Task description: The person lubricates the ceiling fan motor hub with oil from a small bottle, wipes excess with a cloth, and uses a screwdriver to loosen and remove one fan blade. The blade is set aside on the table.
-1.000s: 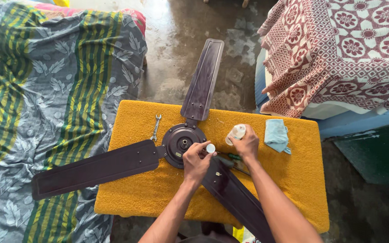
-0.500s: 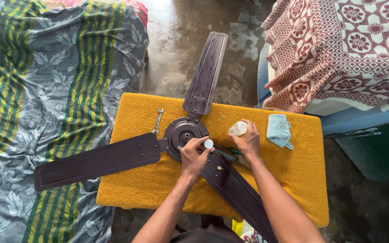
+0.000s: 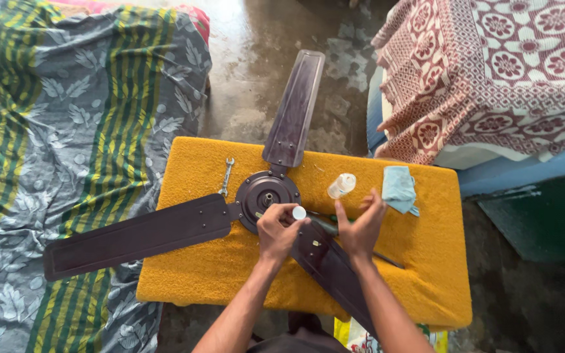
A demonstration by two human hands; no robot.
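A dark brown ceiling fan with three blades lies on a yellow-covered table (image 3: 184,274), its round motor hub (image 3: 267,194) facing up. My left hand (image 3: 277,232) is just below the hub and pinches a small white cap (image 3: 299,212) in its fingertips. My right hand (image 3: 362,225) hovers beside it with fingers apart, holding nothing. A small clear bottle (image 3: 341,185) lies on the yellow cover just above my right hand, apart from it. Under my hands lies a green-handled tool (image 3: 325,225), partly hidden.
A metal wrench (image 3: 226,176) lies left of the hub. A light blue cloth (image 3: 398,188) sits at the table's right. A striped green and grey blanket (image 3: 67,131) lies on the left, a red patterned cloth (image 3: 492,72) covers furniture at the upper right.
My right hand has let go of the clear bottle, which now lies on the yellow cover, and has drawn back toward me. The left hand still holds the white cap.
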